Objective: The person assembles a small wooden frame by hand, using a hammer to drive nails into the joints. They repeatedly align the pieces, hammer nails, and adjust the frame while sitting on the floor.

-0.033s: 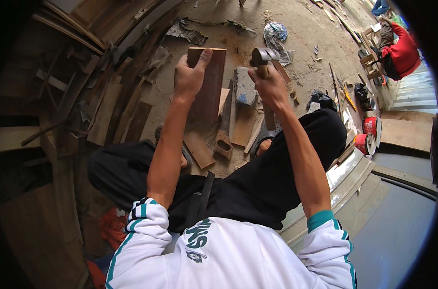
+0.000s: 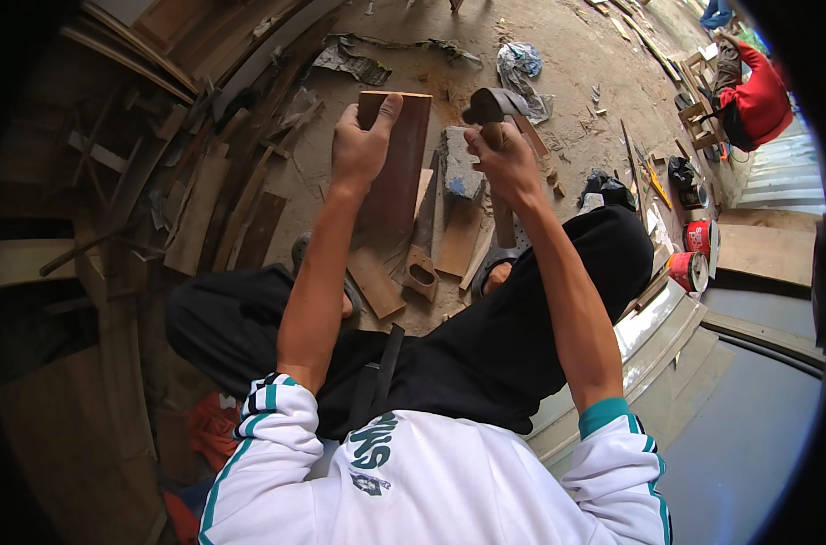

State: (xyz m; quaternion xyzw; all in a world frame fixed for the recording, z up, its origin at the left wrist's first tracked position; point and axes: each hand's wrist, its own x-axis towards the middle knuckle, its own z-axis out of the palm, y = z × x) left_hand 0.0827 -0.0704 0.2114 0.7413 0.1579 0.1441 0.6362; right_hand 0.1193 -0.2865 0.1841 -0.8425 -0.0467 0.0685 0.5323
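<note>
Board [image 2: 404,163] is held in left hand [image 2: 360,150], hammer [image 2: 497,106] in right hand [image 2: 513,165]. Left thumb [image 2: 389,111] could be bruised by misaimed swing.

Two grips were in view: left grip [image 2: 360,153] at 11 o'clock, right grip [image 2: 506,165] at 1. Hammer [image 2: 493,107]: one, at 1. Reddish-brown board [image 2: 402,154]: one, at 12. Grey block [image 2: 464,168]: one, toward 1. Red cans [image 2: 688,271] numbered two, at 3. Clogs were two: left clog [image 2: 299,251] at 9, right clog [image 2: 522,238] at 2. Red-clad co-worker [image 2: 766,102]: one, at 2. Wood scraps [image 2: 375,283] overlapped, many, couldn't be counted.
</note>
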